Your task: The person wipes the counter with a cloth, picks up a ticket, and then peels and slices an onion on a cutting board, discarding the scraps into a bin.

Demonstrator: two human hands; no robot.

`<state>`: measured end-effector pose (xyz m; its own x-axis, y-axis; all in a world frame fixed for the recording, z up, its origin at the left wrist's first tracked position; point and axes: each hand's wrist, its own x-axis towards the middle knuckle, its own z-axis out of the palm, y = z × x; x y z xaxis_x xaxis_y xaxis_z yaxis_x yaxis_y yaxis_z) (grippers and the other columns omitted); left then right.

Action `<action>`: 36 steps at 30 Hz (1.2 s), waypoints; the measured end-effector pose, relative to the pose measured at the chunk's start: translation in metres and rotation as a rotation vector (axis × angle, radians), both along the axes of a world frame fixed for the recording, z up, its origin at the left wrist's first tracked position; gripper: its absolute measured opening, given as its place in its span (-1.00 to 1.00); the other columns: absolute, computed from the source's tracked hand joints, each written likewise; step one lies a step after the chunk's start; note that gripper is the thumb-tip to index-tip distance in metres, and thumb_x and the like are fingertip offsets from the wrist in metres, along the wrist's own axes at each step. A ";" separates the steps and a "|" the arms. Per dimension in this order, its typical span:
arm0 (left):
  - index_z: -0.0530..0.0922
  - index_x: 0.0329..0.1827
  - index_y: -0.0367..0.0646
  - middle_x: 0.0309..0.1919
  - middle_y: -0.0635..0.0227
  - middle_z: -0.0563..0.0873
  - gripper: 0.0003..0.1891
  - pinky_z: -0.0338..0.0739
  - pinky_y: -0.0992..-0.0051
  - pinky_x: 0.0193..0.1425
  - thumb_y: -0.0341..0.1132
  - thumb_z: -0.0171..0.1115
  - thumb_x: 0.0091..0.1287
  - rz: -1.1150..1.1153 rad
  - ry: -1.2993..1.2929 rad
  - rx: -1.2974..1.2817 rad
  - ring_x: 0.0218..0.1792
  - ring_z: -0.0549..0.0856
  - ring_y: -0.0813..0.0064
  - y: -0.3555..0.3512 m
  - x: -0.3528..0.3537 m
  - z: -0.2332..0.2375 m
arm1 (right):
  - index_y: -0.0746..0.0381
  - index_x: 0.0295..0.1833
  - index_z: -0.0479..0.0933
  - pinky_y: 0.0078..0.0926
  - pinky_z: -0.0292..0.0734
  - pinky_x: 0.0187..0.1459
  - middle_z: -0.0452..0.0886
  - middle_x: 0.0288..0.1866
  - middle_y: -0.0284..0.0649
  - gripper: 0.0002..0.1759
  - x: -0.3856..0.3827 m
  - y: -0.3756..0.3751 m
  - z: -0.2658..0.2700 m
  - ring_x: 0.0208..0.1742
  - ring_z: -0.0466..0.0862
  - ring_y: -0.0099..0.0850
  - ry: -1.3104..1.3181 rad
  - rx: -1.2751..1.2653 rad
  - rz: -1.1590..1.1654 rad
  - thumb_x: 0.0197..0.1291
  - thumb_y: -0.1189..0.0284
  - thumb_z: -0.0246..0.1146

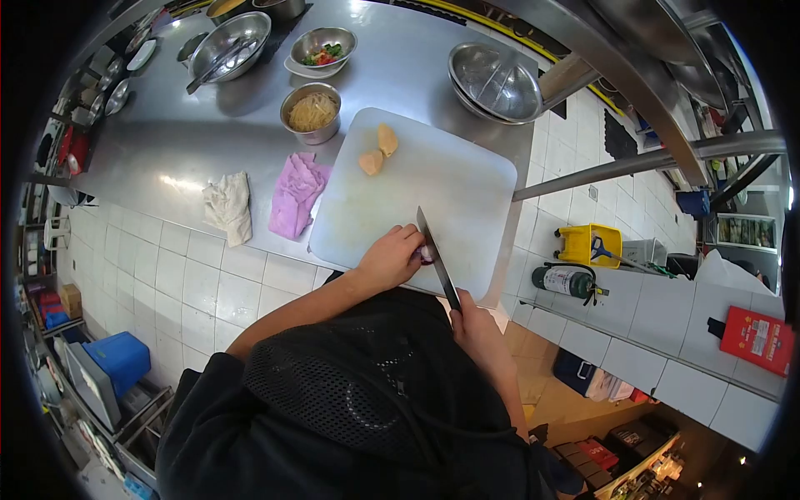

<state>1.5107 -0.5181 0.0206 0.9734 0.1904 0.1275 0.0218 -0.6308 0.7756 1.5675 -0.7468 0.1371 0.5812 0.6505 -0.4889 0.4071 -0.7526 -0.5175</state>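
Note:
My left hand [393,260] is closed on a small purple-and-white piece, perhaps onion [427,255], near the front edge of the white cutting board [458,175]. My right hand [481,329] grips the handle of a long knife [435,250]. The blade runs up and to the left over the board, right beside the fingers of my left hand and the purple piece. Two pale yellow-brown pieces [371,162] lie at the board's upper left.
Left of the board are a purple cloth [295,195] and a white cloth [227,207]. Behind stand a bowl of noodle-like strands [312,112], a bowl of chopped vegetables [325,53], and large metal bowls [497,82]. A metal post [650,169] borders the right.

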 end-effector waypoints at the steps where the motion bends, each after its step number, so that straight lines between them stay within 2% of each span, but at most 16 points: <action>1: 0.61 0.04 -0.25 -0.08 0.12 0.63 -0.69 0.61 0.11 0.09 -0.48 0.35 0.23 -0.001 -0.007 -0.007 -0.02 0.64 -0.02 0.000 0.000 -0.001 | 0.32 0.40 0.41 0.29 0.58 -0.06 0.71 -0.24 0.35 -0.57 0.000 0.000 -0.001 -0.14 0.72 0.35 0.004 0.001 0.008 0.53 0.40 0.17; 9: 0.60 -0.01 -0.26 -0.05 0.07 0.63 -0.74 0.61 0.08 0.19 -0.46 0.32 0.23 0.009 0.003 -0.034 0.05 0.65 -0.06 0.001 0.000 -0.001 | 0.34 0.26 0.39 0.32 0.56 -0.11 0.68 -0.27 0.38 -0.68 0.007 0.007 -0.004 -0.17 0.70 0.38 0.006 0.033 0.040 0.50 0.46 0.16; 16: 0.60 -0.03 -0.24 -0.06 0.09 0.64 -0.75 0.62 0.07 0.17 -0.43 0.34 0.24 0.055 0.049 -0.038 0.04 0.66 -0.06 -0.001 -0.001 -0.003 | 0.36 0.21 0.37 0.30 0.53 -0.16 0.67 -0.31 0.36 -0.72 0.012 0.007 -0.006 -0.18 0.69 0.39 0.040 0.063 0.103 0.49 0.50 0.15; 18: 0.60 -0.05 -0.22 -0.07 0.10 0.64 -0.77 0.62 0.05 0.14 -0.40 0.36 0.25 0.068 0.059 -0.041 0.04 0.66 -0.06 -0.003 -0.001 -0.006 | 0.37 0.20 0.36 0.25 0.52 -0.21 0.66 -0.33 0.33 -0.73 0.013 0.009 -0.004 -0.20 0.69 0.39 0.104 0.046 0.043 0.47 0.54 0.16; 21: 0.60 -0.07 -0.21 -0.07 0.13 0.65 -0.75 0.62 0.06 0.15 -0.37 0.41 0.24 0.082 0.058 -0.044 0.04 0.67 -0.04 -0.005 -0.002 -0.013 | 0.36 0.21 0.36 0.22 0.51 -0.23 0.66 -0.35 0.30 -0.70 0.018 0.005 -0.014 -0.21 0.70 0.38 0.054 0.103 0.125 0.45 0.57 0.17; 28: 0.63 -0.09 -0.20 -0.03 0.13 0.68 -0.72 0.63 0.06 0.13 -0.30 0.48 0.22 0.109 0.064 -0.070 0.03 0.69 -0.03 -0.010 -0.002 -0.016 | 0.39 0.32 0.33 0.14 0.58 -0.19 0.69 -0.25 0.33 -0.59 0.030 0.006 -0.013 -0.13 0.73 0.36 -0.004 -0.038 0.228 0.48 0.50 0.22; 29: 0.63 -0.10 -0.21 -0.03 0.13 0.68 -0.71 0.63 0.04 0.12 -0.28 0.48 0.22 0.090 0.093 -0.060 0.03 0.70 -0.04 -0.007 -0.001 -0.018 | 0.40 0.35 0.31 0.09 0.59 -0.13 0.69 -0.18 0.38 -0.57 0.057 -0.038 -0.087 -0.05 0.73 0.37 0.149 0.021 0.090 0.50 0.48 0.21; 31: 0.65 -0.08 -0.22 -0.01 0.12 0.70 -0.69 0.63 0.03 0.14 -0.25 0.50 0.23 0.135 0.051 -0.039 0.05 0.71 -0.05 -0.009 0.000 -0.024 | 0.40 0.35 0.31 0.09 0.59 -0.13 0.69 -0.18 0.38 -0.57 0.083 -0.015 -0.080 -0.05 0.73 0.38 0.111 0.024 0.170 0.50 0.48 0.21; 36: 0.67 -0.04 -0.25 0.03 0.10 0.71 -0.67 0.65 0.05 0.20 -0.23 0.48 0.24 0.092 0.107 -0.059 0.10 0.71 -0.05 -0.004 -0.004 -0.016 | 0.40 0.35 0.31 0.09 0.59 -0.12 0.69 -0.17 0.39 -0.57 0.110 0.019 -0.068 -0.04 0.73 0.38 0.057 0.014 0.297 0.50 0.48 0.21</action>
<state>1.5062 -0.5217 0.0044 0.9589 0.2835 0.0104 0.1615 -0.5757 0.8016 1.6777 -0.7277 0.0693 0.3363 0.7951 -0.5047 0.5784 -0.5973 -0.5555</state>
